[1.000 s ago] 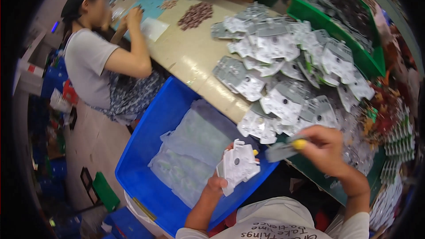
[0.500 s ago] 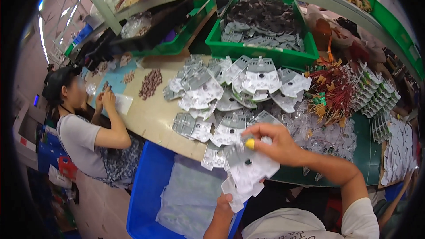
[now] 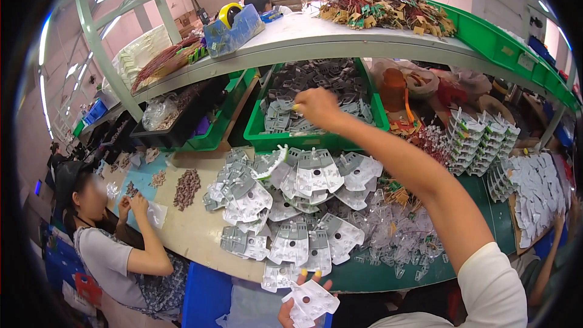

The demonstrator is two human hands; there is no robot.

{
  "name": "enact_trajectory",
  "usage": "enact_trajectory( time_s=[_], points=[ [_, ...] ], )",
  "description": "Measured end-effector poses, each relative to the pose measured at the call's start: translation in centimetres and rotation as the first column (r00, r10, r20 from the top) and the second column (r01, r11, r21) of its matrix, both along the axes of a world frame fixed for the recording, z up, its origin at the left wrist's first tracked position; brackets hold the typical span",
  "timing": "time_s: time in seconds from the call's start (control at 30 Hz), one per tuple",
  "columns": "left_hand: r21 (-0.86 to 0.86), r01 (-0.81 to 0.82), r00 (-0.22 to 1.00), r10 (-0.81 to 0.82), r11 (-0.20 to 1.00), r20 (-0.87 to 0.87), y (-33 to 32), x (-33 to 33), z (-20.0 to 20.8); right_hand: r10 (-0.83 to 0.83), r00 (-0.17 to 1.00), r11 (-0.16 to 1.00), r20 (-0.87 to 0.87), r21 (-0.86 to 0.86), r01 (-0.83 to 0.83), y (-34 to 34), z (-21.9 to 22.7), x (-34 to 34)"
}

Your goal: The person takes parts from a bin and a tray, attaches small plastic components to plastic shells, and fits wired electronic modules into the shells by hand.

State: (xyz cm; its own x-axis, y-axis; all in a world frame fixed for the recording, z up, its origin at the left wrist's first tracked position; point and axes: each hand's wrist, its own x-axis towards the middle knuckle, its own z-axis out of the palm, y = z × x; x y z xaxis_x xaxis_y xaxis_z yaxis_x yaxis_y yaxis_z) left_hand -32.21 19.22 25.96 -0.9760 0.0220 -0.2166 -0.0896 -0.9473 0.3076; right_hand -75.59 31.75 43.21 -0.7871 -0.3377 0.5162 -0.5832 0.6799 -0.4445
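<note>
My left hand (image 3: pixel 286 314), with yellow covers on its fingertips, holds a flat white plastic panel (image 3: pixel 308 305) with a round hole, low at the front edge. My right arm stretches forward, and my right hand (image 3: pixel 319 108) is over the green bin (image 3: pixel 303 142) of small grey plastic parts (image 3: pixel 284 116). Its fingers are curled down at those parts; whatever they pinch is hidden. Between the hands, a heap of grey-and-white panels (image 3: pixel 316 173) lies overlapping on the table.
Clear plastic pieces (image 3: pixel 398 237) lie right of the heap, below wired boards (image 3: pixel 434 140) and stacked white-green parts (image 3: pixel 467 143). A shelf (image 3: pixel 291 48) crosses above the bin. A blue tub (image 3: pixel 200 294) stands at front left. A co-worker (image 3: pixel 115 243) handles small brown pieces at left.
The view has tilted up. My right hand has left the grey-and-white panel at the front and reached into the green bin. That panel is out of my hands; my left hand holds a white one.
</note>
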Motion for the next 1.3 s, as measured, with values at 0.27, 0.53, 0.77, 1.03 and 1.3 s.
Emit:
enact_trajectory(
  time_s=[0.27, 0.53, 0.77, 1.03, 1.3],
  points=[
    [-0.145, 0.19, 0.92, -0.124, 0.971, 0.372, 2.0, -0.8, 0.4, -0.158, 0.968, 0.879, 0.195, 0.474, 0.048, 9.3, -3.2, -7.7],
    [-0.346, 0.18, 0.983, -0.153, 0.921, 0.103, 3.9, -1.9, 1.4, -0.051, 0.999, 0.669, -0.002, 0.742, 0.036, 8.5, -2.1, -5.2],
    [-0.571, -0.019, 0.991, 0.093, 0.821, 0.101, 5.1, -4.2, 3.4, 0.356, 0.911, 0.919, 0.207, -0.257, -0.3, 8.8, 3.0, 12.4],
    [-0.793, -0.255, 0.963, 0.216, 0.553, -0.16, 8.1, -5.1, 5.8, 0.613, 0.79, 0.768, 0.001, -0.236, -0.595, 8.0, -4.4, 24.9],
    [-0.823, -0.509, 0.843, 0.337, 0.252, -0.419, 9.5, -4.5, 9.0, 0.554, 0.542, 0.832, 0.632, -0.448, -0.328, 8.4, -5.4, 24.9]
  ],
)
